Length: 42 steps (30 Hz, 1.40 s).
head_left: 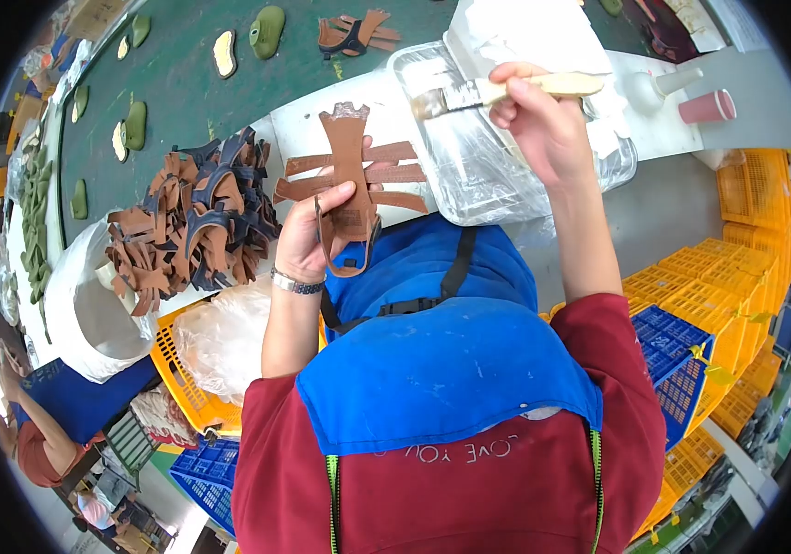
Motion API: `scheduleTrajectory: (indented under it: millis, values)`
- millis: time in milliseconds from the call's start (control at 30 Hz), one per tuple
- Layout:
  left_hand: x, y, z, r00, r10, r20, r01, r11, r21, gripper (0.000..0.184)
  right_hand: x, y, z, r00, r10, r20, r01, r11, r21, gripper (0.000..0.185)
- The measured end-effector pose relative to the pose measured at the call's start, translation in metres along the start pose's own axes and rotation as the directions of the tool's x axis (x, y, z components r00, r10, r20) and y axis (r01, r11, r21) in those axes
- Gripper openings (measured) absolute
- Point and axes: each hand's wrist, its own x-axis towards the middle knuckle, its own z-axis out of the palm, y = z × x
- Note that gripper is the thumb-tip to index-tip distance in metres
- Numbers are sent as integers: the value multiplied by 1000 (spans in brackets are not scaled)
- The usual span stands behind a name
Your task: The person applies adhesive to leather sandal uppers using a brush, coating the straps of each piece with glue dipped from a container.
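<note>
A brown sandal upper (351,175) with several side straps is held up by my left hand (307,231), its thumb pressed on the middle piece. The far tip of the upper looks wet and shiny. My right hand (543,129) is closed round the pale handle of a paintbrush (469,94), whose bristles point left. Under the brush lies a plastic-lined tray (446,171), with white sheets at its far side. Left of my left hand, a heap of brown and navy sandal uppers (201,217) rests at the table edge.
Green soles (267,32) and another sandal upper (356,35) lie on the green belt (183,83). A pink cup (707,107) and a white bottle (654,90) stand at the right. Yellow crates (691,282) are stacked on the right; another person's arm (40,420) shows at far left.
</note>
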Motion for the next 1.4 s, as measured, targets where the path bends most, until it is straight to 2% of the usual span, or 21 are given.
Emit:
scheduleTrajectory:
  millis: [33,133,167,267,367,467,533,600,667,700,800,833,867,933,1033,1100,1167,1233,1300,1400]
  values:
    - [1,0,-1,1000,0,28,1,1000,-14,51,-4,1,1,1000,-8,-10,8,1000,-30,15]
    - [4,-5,-3,995,13,-103,-6,997,75,52,-9,2,10,994,-96,52,103,983,-153,15]
    - [3,-5,0,993,17,-119,-7,997,76,51,-8,1,8,989,-78,122,105,968,-230,13]
    - [3,-9,-5,992,64,-111,-56,996,75,52,-7,5,11,979,-61,195,151,857,-493,12]
    - [4,-9,-2,993,77,-87,-70,995,76,51,-4,3,6,978,-22,206,125,857,-501,12]
    - [2,-8,-2,996,82,25,-79,993,-85,49,-4,-2,3,983,-56,172,136,857,-497,13]
    - [1,-7,-9,997,78,25,-74,986,-151,47,-5,-9,1,987,-80,140,135,881,-453,13]
    - [2,-9,-10,998,51,-45,-57,988,-142,47,-7,-15,-3,989,-89,115,125,922,-367,13]
    - [2,-8,3,997,26,-79,-38,987,-154,47,-8,-13,3,978,-75,194,144,918,-368,12]
    - [3,-11,-3,998,40,-43,-47,983,-175,47,-9,-11,6,971,-68,231,152,917,-369,12]
    - [6,-11,-5,994,95,60,-80,975,-209,49,-10,0,8,973,-11,232,141,820,-555,11]
    - [6,-10,-2,991,108,73,-90,971,-221,48,-8,4,4,970,-32,242,153,853,-500,10]
    - [6,-9,2,989,122,85,-99,967,-233,48,-8,4,3,973,-23,230,143,842,-521,11]
    - [3,-7,8,992,113,52,-96,962,-256,45,-10,2,0,979,-5,206,122,819,-560,11]
    - [1,-6,-4,997,53,-52,-64,966,-252,40,-11,-8,-3,991,-33,128,86,896,-436,11]
    - [1,-6,4,990,42,-136,-73,971,-228,38,-12,-13,0,970,-102,218,185,898,-400,10]
    - [1,-6,6,991,39,-129,-69,970,-232,37,-17,-15,6,951,-120,286,234,882,-409,10]
    - [2,-7,3,997,43,-60,-58,961,-270,37,-20,-14,16,940,-79,333,237,852,-467,11]
    - [3,-7,15,996,75,-56,-88,948,-304,37,-19,-8,16,943,-70,326,240,819,-520,10]
    - [2,-6,20,992,115,47,-92,933,-347,38,-18,0,12,949,-74,305,242,794,-558,8]
